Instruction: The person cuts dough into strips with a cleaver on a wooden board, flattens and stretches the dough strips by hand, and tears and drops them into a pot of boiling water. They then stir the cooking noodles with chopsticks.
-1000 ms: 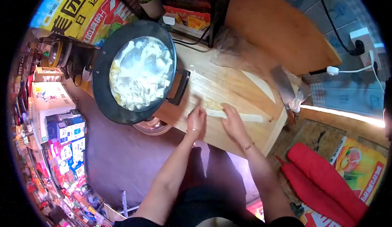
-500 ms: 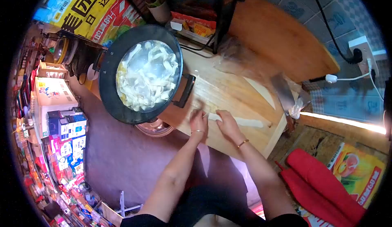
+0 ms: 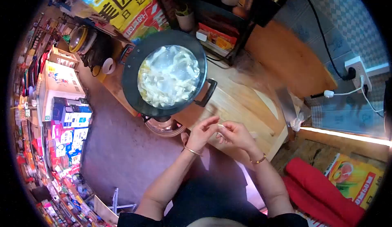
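The right hand (image 3: 239, 136) pinches the dough (image 3: 221, 125) above the board (image 3: 267, 139); I can't tell whether the left hand (image 3: 199, 136) grips it. It looks light, soft and easily torn, best held lightly near its edge.

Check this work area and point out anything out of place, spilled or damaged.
Only the cleaver looks slightly out of place: it lies at the edge of the wooden board, next to crumpled clear plastic, rather than clear of it. I see no obvious spill around the wok, and no visible damage.
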### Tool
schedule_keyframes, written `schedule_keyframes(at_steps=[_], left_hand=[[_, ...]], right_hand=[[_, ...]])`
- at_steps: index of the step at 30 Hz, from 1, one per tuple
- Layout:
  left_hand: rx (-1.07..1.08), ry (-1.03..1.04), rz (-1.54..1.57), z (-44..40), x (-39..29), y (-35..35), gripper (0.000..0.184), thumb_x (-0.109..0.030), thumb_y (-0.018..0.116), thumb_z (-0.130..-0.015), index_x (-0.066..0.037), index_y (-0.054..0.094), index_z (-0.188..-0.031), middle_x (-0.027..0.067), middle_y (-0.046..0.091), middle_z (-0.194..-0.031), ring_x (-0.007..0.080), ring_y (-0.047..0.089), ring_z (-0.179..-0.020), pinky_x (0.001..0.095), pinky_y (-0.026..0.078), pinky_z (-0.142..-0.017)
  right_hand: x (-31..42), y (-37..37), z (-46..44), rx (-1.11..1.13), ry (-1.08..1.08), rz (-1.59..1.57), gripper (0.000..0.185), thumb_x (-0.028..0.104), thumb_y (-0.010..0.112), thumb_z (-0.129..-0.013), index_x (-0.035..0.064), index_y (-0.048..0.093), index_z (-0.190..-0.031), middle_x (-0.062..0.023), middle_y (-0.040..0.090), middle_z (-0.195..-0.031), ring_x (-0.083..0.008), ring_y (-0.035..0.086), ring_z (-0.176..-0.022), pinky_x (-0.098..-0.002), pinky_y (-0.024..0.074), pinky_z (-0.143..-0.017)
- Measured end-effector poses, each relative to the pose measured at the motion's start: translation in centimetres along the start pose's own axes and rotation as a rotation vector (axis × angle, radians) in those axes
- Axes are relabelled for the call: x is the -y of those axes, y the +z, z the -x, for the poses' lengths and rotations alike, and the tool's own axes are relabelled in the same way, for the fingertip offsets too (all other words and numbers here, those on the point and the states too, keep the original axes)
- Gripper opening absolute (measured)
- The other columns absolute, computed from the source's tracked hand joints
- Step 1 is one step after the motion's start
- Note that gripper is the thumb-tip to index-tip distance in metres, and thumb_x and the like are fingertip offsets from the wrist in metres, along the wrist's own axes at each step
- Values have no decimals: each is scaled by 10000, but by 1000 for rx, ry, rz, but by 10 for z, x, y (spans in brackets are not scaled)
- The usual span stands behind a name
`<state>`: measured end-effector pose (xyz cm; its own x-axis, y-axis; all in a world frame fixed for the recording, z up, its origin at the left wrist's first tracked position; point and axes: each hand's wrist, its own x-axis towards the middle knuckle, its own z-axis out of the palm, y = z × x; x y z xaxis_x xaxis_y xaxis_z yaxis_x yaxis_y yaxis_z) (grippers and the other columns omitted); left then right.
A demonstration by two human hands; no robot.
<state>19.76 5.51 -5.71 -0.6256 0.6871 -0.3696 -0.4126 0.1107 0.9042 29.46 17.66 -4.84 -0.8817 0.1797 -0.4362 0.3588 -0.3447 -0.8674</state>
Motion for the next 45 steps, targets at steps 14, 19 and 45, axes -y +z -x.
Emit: schedule_keyframes(at_steps=[14,19,45], left_hand=[[73,7,117,10,-68,-147,202,-116,552,-838,43,613,-947,64,637,-870,74,564,-778,201,452,-709],[173,-107,200,3,-101,-188,216,-134,564,-833,49,591,-945,109,634,-858,126,597,-744,226,476,-690],[324,-163,197,-37,-133,-190,263,-116,451,-880,67,489,-1066,171,591,-977,232,596,-875,342,490,-801]], right_hand=[[34,139,-65,-105,-50,145,185,194,564,-842,13,601,-853,-16,575,-611,-57,512,-498,-180,418,-458],[45,165,-76,-26,21,6,195,183,530,-861,-6,579,-877,-42,589,-625,-78,535,-500,-188,429,-466],[68,143,-68,-43,-66,-57,217,186,507,-874,-16,577,-911,-27,572,-606,-79,527,-473,-190,434,-438]])
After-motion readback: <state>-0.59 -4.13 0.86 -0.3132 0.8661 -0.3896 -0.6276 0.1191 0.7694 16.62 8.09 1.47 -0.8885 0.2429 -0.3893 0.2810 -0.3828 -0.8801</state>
